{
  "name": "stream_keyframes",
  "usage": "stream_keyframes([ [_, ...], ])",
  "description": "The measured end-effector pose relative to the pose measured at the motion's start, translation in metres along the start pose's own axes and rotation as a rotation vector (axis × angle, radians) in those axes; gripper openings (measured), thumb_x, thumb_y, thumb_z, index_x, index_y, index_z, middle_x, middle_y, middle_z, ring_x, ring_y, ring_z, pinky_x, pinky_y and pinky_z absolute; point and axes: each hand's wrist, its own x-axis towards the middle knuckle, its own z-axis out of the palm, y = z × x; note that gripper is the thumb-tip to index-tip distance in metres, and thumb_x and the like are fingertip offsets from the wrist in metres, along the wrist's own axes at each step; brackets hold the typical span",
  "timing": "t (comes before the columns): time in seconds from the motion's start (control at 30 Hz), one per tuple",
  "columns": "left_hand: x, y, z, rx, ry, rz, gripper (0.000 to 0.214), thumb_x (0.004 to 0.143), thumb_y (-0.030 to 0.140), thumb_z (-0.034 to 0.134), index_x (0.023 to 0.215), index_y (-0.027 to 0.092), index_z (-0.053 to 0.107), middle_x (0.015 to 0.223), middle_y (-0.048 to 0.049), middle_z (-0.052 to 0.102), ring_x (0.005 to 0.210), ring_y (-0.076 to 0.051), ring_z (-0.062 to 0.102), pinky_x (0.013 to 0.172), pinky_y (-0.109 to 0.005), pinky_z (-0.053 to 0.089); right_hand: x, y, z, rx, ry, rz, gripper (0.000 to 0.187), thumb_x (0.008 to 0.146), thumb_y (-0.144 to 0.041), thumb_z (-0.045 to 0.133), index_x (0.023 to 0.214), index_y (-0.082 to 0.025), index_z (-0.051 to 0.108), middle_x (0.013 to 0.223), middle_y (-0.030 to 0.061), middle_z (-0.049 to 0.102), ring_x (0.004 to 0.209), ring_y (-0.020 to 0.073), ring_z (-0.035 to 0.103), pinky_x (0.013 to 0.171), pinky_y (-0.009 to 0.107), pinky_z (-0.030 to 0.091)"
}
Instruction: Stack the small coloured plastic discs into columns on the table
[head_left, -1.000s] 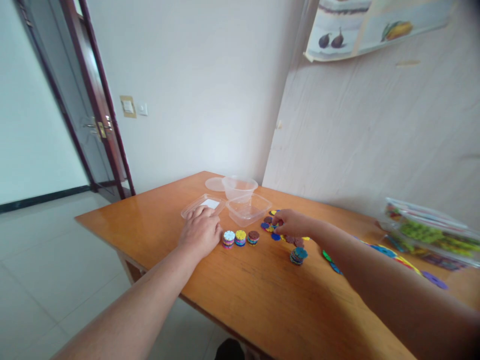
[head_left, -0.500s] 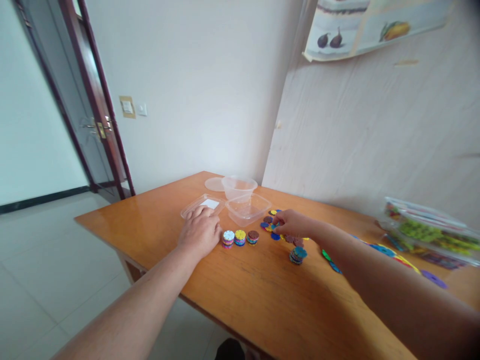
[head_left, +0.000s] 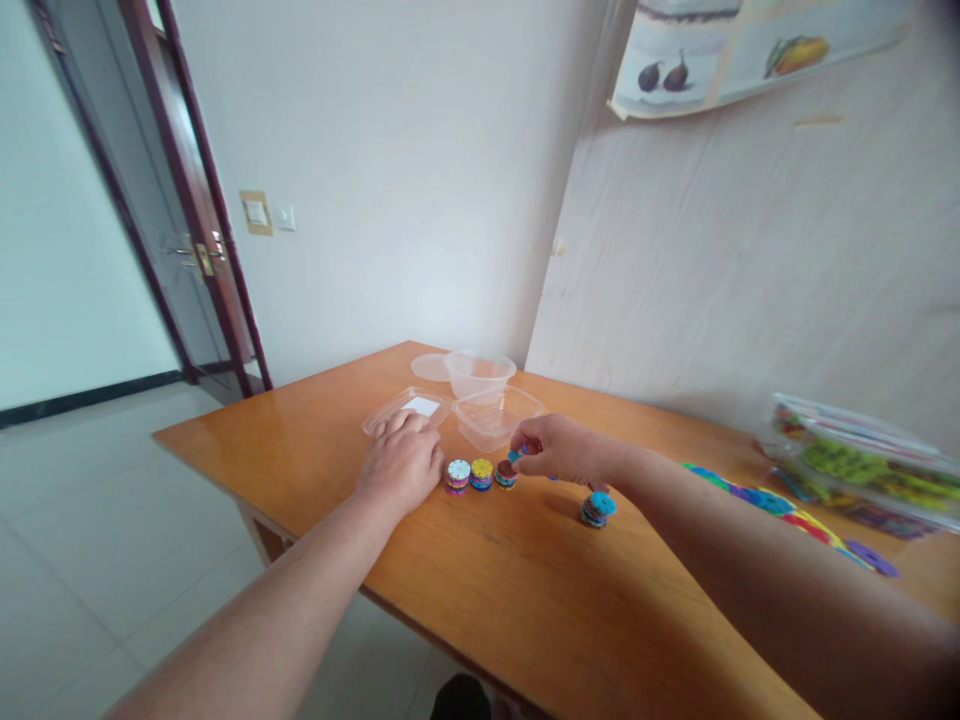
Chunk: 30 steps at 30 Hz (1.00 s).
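Note:
My left hand (head_left: 402, 462) rests palm down on the wooden table (head_left: 495, 590), fingers loosely curled, just left of three short stacks of coloured discs (head_left: 480, 474). My right hand (head_left: 559, 448) hovers above the rightmost of those stacks and pinches a small blue disc (head_left: 514, 455) between thumb and fingers. A fourth stack with a blue top (head_left: 597, 509) stands to the right, below my right wrist. The loose discs behind my right hand are mostly hidden by it.
Clear plastic containers (head_left: 496, 414), a round tub (head_left: 478, 372) and lids (head_left: 406, 408) sit at the table's far side. More coloured discs (head_left: 780, 505) trail to the right toward a clear bag of pieces (head_left: 862, 462). A wall stands right behind; a door (head_left: 199, 200) is at left.
My right hand has lifted off the loose pile and moved left with a blue disc, reaching over the rightmost of the three stacks. My left hand stayed still.

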Motion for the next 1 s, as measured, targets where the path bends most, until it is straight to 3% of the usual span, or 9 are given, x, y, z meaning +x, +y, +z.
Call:
stream_keyframes([
  [0.13,0.000,0.000,0.000,0.001,0.005,-0.005,0.016,0.084,0.025,0.054,0.081,0.024,0.069,0.108,-0.0087,0.065,0.114,-0.027,0.049,0.100,-0.046,0.039,0.001,-0.006,0.000,-0.047,0.005,-0.066,0.037,0.079,-0.046,0.070,0.106,-0.021,0.071,0.092,0.0032,0.071,0.077,0.0159,0.063,0.060,0.023,0.041],
  [0.2,0.000,0.000,0.001,-0.003,0.008,-0.001,0.016,0.085,0.025,0.054,0.080,0.024,0.069,0.106,-0.0086,0.065,0.114,-0.027,0.049,0.100,-0.046,0.039,0.001,-0.004,-0.002,0.006,-0.005,-0.008,0.039,0.081,-0.043,0.068,0.112,-0.020,0.069,0.094,0.0043,0.072,0.073,0.0155,0.063,0.058,0.023,0.042],
  [0.33,0.001,-0.001,0.001,-0.015,0.012,0.004,0.017,0.085,0.025,0.054,0.074,0.024,0.067,0.104,-0.0084,0.065,0.113,-0.027,0.049,0.100,-0.046,0.038,0.007,0.014,-0.005,0.013,-0.001,0.159,0.026,0.084,-0.032,0.064,0.107,-0.020,0.069,0.087,0.0040,0.073,0.067,0.0150,0.063,0.053,0.022,0.040],
  [0.57,0.000,-0.001,0.002,-0.044,0.014,0.001,0.014,0.082,0.023,0.056,0.075,0.024,0.068,0.106,-0.0081,0.065,0.111,-0.028,0.049,0.096,-0.046,0.039,0.024,0.046,0.006,-0.099,0.020,0.087,0.023,0.082,-0.033,0.067,0.100,-0.020,0.074,0.092,0.0041,0.074,0.081,0.0173,0.066,0.064,0.023,0.045],
  [0.83,0.001,0.000,0.001,-0.017,0.001,0.005,0.014,0.082,0.024,0.056,0.075,0.023,0.067,0.107,-0.0072,0.065,0.112,-0.027,0.049,0.096,-0.045,0.039,0.031,0.046,0.018,-0.004,-0.025,0.243,0.029,0.080,-0.040,0.071,0.102,-0.021,0.071,0.074,0.0022,0.072,0.059,0.0144,0.062,0.054,0.023,0.045],
  [1.0,0.000,-0.001,0.001,-0.009,0.007,0.004,0.014,0.083,0.023,0.055,0.075,0.023,0.067,0.106,-0.0075,0.065,0.111,-0.027,0.049,0.097,-0.045,0.039,0.026,0.045,0.012,0.010,0.035,0.214,0.029,0.075,-0.033,0.076,0.100,-0.019,0.071,0.081,0.0032,0.071,0.066,0.0144,0.063,0.053,0.020,0.043],
])
